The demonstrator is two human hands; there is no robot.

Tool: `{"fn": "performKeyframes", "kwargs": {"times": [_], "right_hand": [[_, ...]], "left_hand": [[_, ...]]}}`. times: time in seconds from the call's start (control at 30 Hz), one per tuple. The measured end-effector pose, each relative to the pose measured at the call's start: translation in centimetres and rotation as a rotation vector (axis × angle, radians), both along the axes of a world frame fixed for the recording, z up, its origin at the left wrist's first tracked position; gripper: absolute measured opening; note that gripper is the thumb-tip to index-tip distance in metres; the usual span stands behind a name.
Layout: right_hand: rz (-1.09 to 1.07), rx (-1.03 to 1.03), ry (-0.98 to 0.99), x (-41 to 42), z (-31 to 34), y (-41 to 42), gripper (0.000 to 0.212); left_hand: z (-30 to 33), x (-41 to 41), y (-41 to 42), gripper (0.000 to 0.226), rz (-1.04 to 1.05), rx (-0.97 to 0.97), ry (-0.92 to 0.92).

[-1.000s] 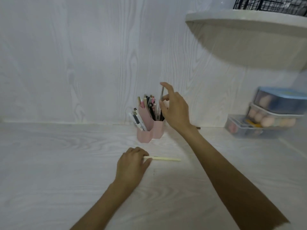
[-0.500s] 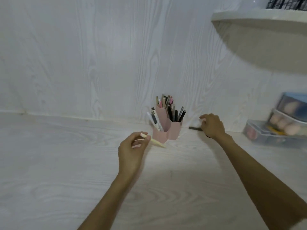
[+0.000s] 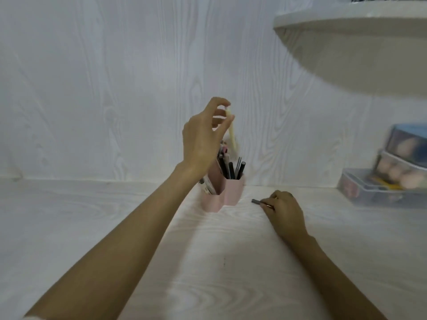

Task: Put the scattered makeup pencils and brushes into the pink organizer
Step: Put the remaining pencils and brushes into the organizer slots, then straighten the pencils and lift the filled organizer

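The pink organizer (image 3: 233,192) stands on the white wood-grain table against the back wall, with several pencils and brushes (image 3: 232,168) upright in it. My left hand (image 3: 203,135) is raised above it and pinches a pale yellow pencil (image 3: 231,130) by its top end, so the pencil hangs point down over the organizer. My right hand (image 3: 285,211) rests on the table to the right of the organizer and grips a dark pencil (image 3: 260,202) whose tip pokes out to the left.
Stacked clear plastic boxes (image 3: 392,181) with makeup sponges stand at the right by the wall. A white shelf (image 3: 351,26) juts out overhead at the upper right. The table (image 3: 92,227) spreads bare to the left and front.
My left hand lifted the yellow pencil from table height to above the organizer and turned it upright. My right hand closed on the dark pencil by the wall and drew it forward.
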State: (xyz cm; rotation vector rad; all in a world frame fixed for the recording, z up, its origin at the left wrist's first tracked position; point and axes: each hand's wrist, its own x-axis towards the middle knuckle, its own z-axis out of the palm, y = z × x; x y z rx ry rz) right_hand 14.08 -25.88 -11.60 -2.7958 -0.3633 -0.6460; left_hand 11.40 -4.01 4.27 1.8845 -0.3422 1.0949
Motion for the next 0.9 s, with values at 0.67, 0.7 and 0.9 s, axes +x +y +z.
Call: {"fn": "performKeyframes", "kwargs": {"times": [0.67, 0.7, 0.9], "right_hand": [[0.254, 0.992, -0.450, -3.0, 13.9, 4.4, 0.033], [0.241, 0.887, -0.447, -2.3, 14.3, 5.6, 0.032], [0.236, 0.167, -0.250, 0.9, 12.6, 9.5, 0.025]], "left_hand": [[-8.9, -3.3, 1.5, 0.030, 0.267, 0.100, 0.187], [-9.6, -4.0, 2.1, 0.029, 0.262, 0.084, 0.222], [-12.2, -6.0, 5.8, 0.028, 0.263, 0.056, 0.444]]}}
